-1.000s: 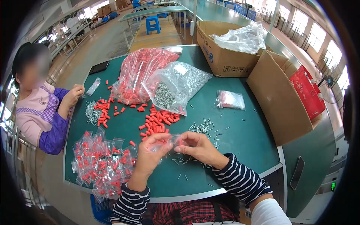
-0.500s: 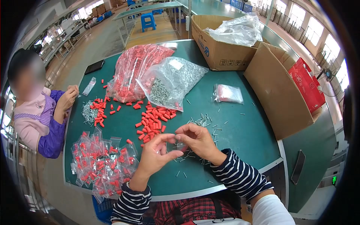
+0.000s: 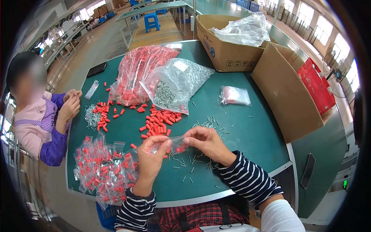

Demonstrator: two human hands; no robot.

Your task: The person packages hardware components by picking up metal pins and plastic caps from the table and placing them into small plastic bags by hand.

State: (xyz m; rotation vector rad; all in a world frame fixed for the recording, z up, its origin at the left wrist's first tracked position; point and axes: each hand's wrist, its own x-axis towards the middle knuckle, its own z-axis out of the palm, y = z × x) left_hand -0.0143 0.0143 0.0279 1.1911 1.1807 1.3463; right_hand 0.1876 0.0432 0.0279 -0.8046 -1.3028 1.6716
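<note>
Between my two hands a small clear plastic bag [image 3: 176, 144] with red pieces in it is stretched out over the table. My left hand [image 3: 153, 151] pinches its left end, and my right hand [image 3: 205, 141] pinches the right end. Loose red caps [image 3: 159, 123] lie just beyond my left hand. Scattered screws [image 3: 208, 123] surround my right hand, some beyond it and some below. To the left of my left hand is a heap of filled bags [image 3: 106, 166] with red caps inside.
Large bags of red caps [image 3: 145, 69] and screws [image 3: 166, 92] stand mid-table. Beyond are flat empty bags [image 3: 235, 96]. Cardboard boxes [image 3: 286, 92] line the right, with a phone [image 3: 308, 171] beside them. A co-worker [image 3: 42, 116] sits at the left with both hands raised near the table edge.
My hands have moved apart, and the small bag now shows stretched between them. More screws are visible below my hands. The co-worker's hands have come together.
</note>
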